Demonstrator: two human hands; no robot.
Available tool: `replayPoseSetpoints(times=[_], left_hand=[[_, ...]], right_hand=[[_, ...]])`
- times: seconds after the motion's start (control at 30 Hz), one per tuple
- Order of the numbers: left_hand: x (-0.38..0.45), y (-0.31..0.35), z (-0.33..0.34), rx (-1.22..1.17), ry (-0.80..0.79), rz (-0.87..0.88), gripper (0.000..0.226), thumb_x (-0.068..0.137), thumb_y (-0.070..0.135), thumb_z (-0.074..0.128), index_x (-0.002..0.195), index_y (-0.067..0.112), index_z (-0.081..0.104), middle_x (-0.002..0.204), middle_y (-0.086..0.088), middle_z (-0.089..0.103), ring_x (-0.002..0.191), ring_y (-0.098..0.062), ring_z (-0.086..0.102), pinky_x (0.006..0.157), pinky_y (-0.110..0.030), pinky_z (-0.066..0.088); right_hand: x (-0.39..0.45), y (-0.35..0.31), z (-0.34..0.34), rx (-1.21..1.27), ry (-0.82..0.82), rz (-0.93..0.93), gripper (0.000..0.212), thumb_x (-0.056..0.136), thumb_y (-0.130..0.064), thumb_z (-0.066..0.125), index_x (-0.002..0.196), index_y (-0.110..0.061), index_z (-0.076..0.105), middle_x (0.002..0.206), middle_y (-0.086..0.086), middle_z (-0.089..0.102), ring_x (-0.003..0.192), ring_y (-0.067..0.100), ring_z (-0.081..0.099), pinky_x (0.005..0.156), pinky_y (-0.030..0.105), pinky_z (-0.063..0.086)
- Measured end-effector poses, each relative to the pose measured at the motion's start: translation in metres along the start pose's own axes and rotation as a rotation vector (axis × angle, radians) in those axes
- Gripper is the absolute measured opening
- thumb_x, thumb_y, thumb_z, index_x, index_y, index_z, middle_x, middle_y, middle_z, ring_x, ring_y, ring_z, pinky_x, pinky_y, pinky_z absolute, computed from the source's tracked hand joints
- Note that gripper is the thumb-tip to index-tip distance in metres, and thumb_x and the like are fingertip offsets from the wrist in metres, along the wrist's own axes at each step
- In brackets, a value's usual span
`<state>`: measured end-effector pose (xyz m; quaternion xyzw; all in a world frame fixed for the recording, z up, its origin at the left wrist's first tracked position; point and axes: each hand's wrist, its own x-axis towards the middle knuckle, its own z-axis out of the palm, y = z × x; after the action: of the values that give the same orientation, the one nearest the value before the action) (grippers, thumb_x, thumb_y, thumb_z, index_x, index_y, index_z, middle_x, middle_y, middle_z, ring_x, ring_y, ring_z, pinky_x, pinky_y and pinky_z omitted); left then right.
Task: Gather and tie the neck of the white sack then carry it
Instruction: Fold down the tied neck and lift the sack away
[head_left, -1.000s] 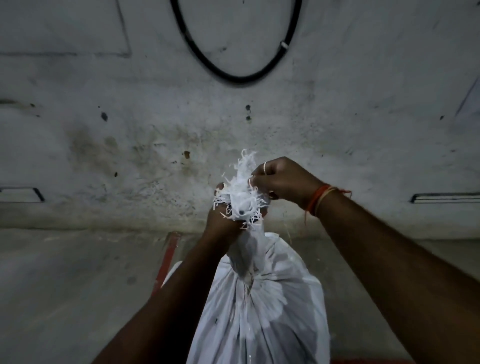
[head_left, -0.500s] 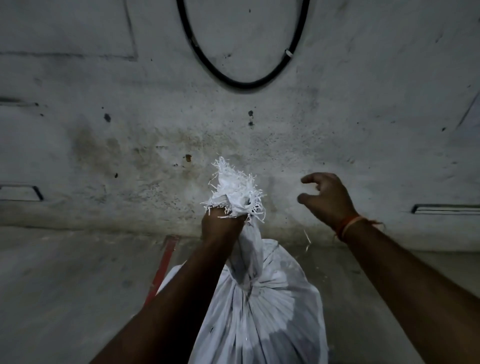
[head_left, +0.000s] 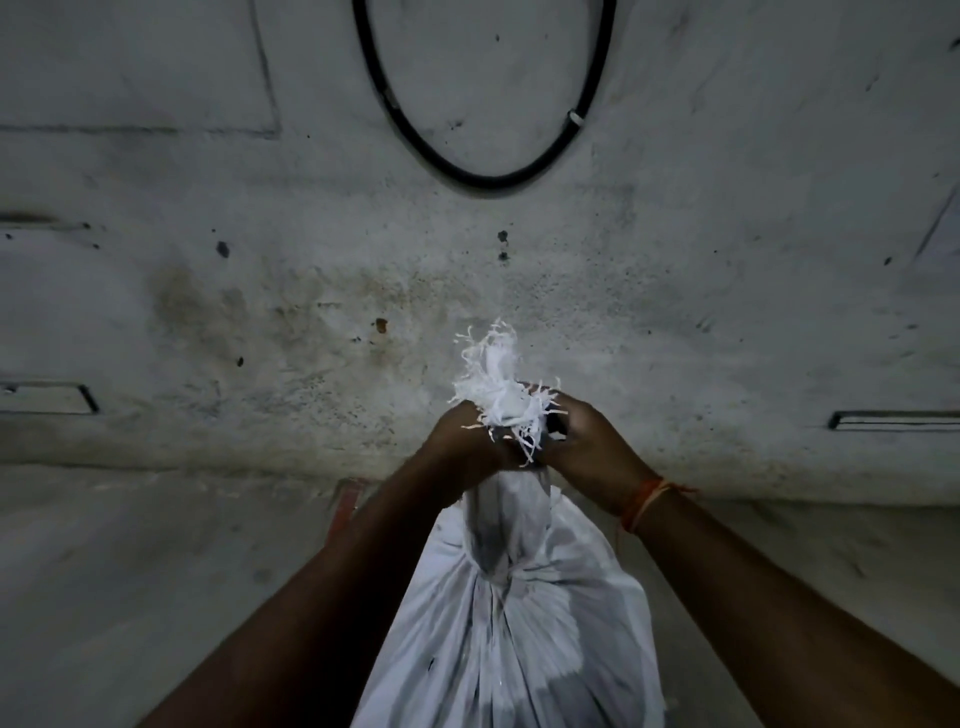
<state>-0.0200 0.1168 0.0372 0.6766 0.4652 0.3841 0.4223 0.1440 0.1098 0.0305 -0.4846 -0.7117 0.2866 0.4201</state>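
A full white woven sack stands upright in front of me, its cloth pleated toward a gathered neck. The frayed mouth sticks up above my fists. My left hand is closed around the neck from the left. My right hand, with an orange thread band on the wrist, is closed on the neck from the right, touching the left hand. Whether a tie is around the neck is hidden by the fingers.
A stained concrete wall rises close behind the sack, with a black cable loop hanging on it. A red strip lies on the grey floor just left of the sack.
My right hand, which had let go and swung out to the right half a second ago, has come back and closed on the neck beside my left hand. The left hand kept its grip.
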Motion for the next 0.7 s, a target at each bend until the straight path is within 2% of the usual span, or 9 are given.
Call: replayPoseSetpoints(times=[0.03,0.07,0.13,0.2,0.23,0.33,0.43,0.57,0.7], left_hand=[[-0.002,0.003,0.002,0.100,-0.034,0.027,0.057,0.062,0.013,0.091,0.116,0.014,0.073,0.118,-0.003,0.074,0.110,-0.015,0.069,0.099,-0.037,0.054],[-0.005,0.006,0.004,0.159,-0.048,0.039,0.053,0.066,0.016,0.091,0.115,0.020,0.071,0.116,0.001,0.073,0.108,-0.012,0.068,0.099,-0.035,0.053],[-0.013,0.009,0.008,0.155,-0.013,0.025,0.073,0.069,0.025,0.091,0.132,0.026,0.053,0.125,0.003,0.067,0.115,-0.014,0.063,0.100,-0.032,0.051],[-0.024,0.003,0.012,0.177,0.158,0.071,0.119,0.065,0.039,0.092,0.153,0.027,0.013,0.143,-0.002,0.054,0.127,-0.018,0.056,0.104,-0.035,0.050],[-0.031,-0.001,0.013,0.256,0.255,0.145,0.129,0.062,0.044,0.092,0.155,0.029,0.004,0.148,-0.004,0.046,0.130,-0.019,0.052,0.104,-0.038,0.050],[-0.050,-0.018,0.014,0.454,0.351,0.353,0.121,0.062,0.050,0.089,0.155,0.028,0.015,0.154,-0.007,0.026,0.138,-0.021,0.037,0.104,-0.039,0.047],[-0.048,-0.030,0.012,0.341,0.189,0.271,0.106,0.070,0.055,0.083,0.153,0.042,0.017,0.157,-0.001,0.021,0.140,-0.016,0.033,0.110,-0.039,0.043],[-0.033,-0.029,0.006,0.049,0.067,0.169,0.088,0.078,0.049,0.081,0.148,0.050,0.028,0.145,0.026,0.046,0.136,-0.001,0.046,0.113,-0.041,0.044],[-0.024,-0.027,0.006,-0.102,0.093,0.147,0.044,0.088,0.046,0.069,0.129,0.037,0.056,0.124,0.009,0.069,0.117,-0.014,0.065,0.103,-0.053,0.051]], right_hand=[[0.001,-0.002,-0.001,-0.036,0.044,0.022,0.013,0.087,-0.021,0.068,0.100,-0.024,0.070,0.098,-0.007,0.073,0.091,0.004,0.069,0.081,0.021,0.051],[0.003,-0.006,-0.002,-0.068,0.087,0.039,0.010,0.090,-0.019,0.065,0.084,-0.027,0.066,0.082,-0.009,0.070,0.075,-0.002,0.066,0.070,0.015,0.048],[0.005,-0.009,-0.002,-0.060,0.138,0.066,0.025,0.094,-0.018,0.061,0.071,-0.025,0.060,0.061,-0.005,0.064,0.051,-0.001,0.061,0.052,0.012,0.044],[0.008,-0.010,0.000,-0.005,0.158,0.098,0.021,0.095,-0.026,0.061,0.078,-0.017,0.066,0.063,0.003,0.069,0.053,0.009,0.066,0.051,0.020,0.048],[0.010,-0.007,0.002,-0.010,0.170,0.103,0.021,0.095,-0.031,0.062,0.085,-0.014,0.069,0.073,0.005,0.073,0.065,0.013,0.069,0.058,0.024,0.052],[0.010,0.001,0.009,0.040,0.194,0.139,0.031,0.092,-0.040,0.062,0.103,-0.013,0.070,0.096,0.002,0.076,0.093,0.017,0.070,0.088,0.038,0.056],[0.008,0.003,0.015,0.268,0.183,0.187,0.043,0.089,-0.055,0.056,0.111,-0.021,0.069,0.106,0.000,0.076,0.102,0.016,0.071,0.099,0.047,0.054],[0.011,0.001,0.016,0.503,0.164,0.252,0.041,0.092,-0.054,0.057,0.112,-0.021,0.071,0.110,0.004,0.077,0.108,0.022,0.071,0.103,0.049,0.051],[0.014,0.004,0.013,0.688,0.221,0.281,0.020,0.101,-0.023,0.055,0.108,-0.009,0.067,0.106,0.016,0.075,0.107,0.036,0.070,0.099,0.052,0.054]])
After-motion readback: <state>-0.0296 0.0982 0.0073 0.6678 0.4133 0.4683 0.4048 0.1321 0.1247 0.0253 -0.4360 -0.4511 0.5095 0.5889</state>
